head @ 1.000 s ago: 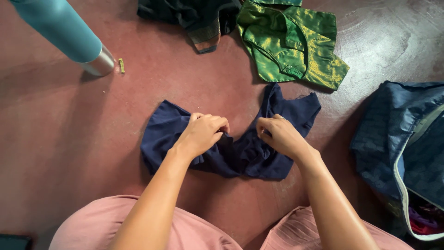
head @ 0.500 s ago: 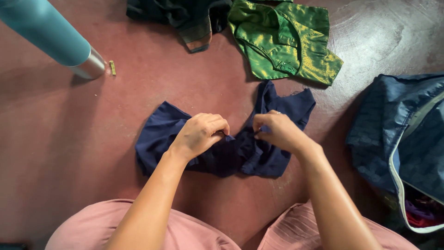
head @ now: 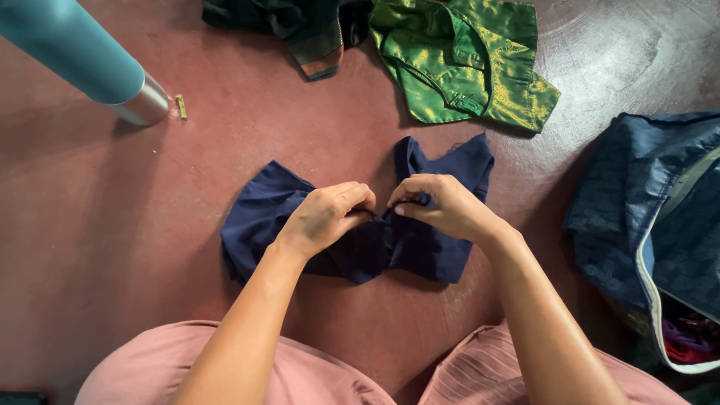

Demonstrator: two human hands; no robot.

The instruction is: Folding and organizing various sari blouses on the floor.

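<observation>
1. Head view: the small navy-blue cotton garment (head: 360,225) lies crumpled on the dark red floor (head: 112,225), just below a shiny green blouse (head: 465,60).
2. We judge it light, soft and limp, best taken at its edges.
3. Our left hand (head: 326,217) and right hand (head: 435,206) each pinch its gathered middle, fingers closed on cloth.

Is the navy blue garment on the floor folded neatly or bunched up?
Bunched up: the navy garment is gathered and creased at its middle, where both hands pinch it.
</observation>
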